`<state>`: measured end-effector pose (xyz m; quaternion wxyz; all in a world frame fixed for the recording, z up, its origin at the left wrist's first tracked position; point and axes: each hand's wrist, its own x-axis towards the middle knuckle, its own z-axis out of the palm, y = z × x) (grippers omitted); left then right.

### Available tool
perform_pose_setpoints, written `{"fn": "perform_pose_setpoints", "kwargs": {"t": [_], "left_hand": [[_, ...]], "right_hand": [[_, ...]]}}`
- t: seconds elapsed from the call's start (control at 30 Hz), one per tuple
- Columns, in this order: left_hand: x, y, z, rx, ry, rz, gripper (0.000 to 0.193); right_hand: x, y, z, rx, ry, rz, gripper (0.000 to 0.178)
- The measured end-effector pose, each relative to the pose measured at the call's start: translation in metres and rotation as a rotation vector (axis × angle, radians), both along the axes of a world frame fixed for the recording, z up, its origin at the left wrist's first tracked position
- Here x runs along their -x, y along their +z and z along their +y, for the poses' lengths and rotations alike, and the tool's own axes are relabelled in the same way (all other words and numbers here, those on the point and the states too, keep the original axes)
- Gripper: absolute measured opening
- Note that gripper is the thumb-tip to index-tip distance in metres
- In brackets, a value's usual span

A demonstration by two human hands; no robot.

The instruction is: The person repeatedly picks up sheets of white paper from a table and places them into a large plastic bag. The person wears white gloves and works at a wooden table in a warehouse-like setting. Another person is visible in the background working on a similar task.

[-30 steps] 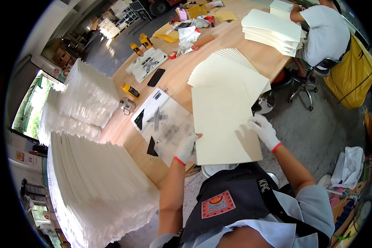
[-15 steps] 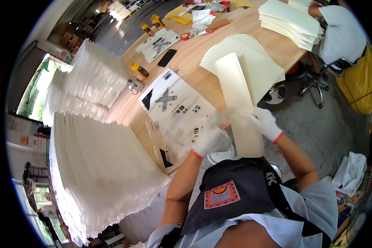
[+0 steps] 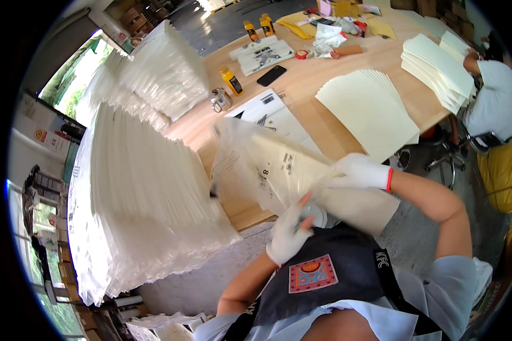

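1. Since the earlier frame, the cream sheet (image 3: 301,170) has been lifted off the bench (image 3: 307,85) and drawn partly into a clear printed bag (image 3: 250,165).
2. The right hand (image 3: 361,172), gloved, is clenched on the bag's mouth; the left hand (image 3: 290,230) grasps its lower edge.
3. Bagging appears half done: a fanned pile of cream sheets (image 3: 370,111) is left, and tall stacks of bagged sheets (image 3: 136,187) stand alongside.

both the left hand (image 3: 288,234) and the right hand (image 3: 359,173) wear white knit gloves, the right one red-cuffed, over a pale blue short-sleeved shirt and a dark apron (image 3: 330,284) with a colourful square patch.
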<state>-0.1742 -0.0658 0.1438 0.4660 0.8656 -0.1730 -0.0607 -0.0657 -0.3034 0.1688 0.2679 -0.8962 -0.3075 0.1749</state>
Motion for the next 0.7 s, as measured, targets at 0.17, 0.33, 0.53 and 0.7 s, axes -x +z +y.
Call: {"fn": "perform_pose_setpoints", "kwargs": {"t": [0.17, 0.33, 0.53, 0.7], "left_hand": [[-0.013, -0.043, 0.025, -0.073, -0.083, -0.544, 0.042], [-0.079, 0.004, -0.047, 0.126, -0.08, -0.19, 0.041], [-0.091, -0.057, -0.006, 0.149, 0.103, -0.118, 0.028], [-0.052, -0.115, 0.002, 0.03, 0.087, -0.282, 0.027]], "right_hand": [[-0.021, -0.063, 0.027, -0.747, -0.268, 0.604, 0.035], [-0.033, -0.106, 0.079, -0.246, -0.103, -0.629, 0.042], [0.025, -0.08, 0.079, 0.025, -0.131, -0.45, 0.046], [0.019, -0.11, 0.062, -0.009, -0.393, -0.715, 0.045]]}}
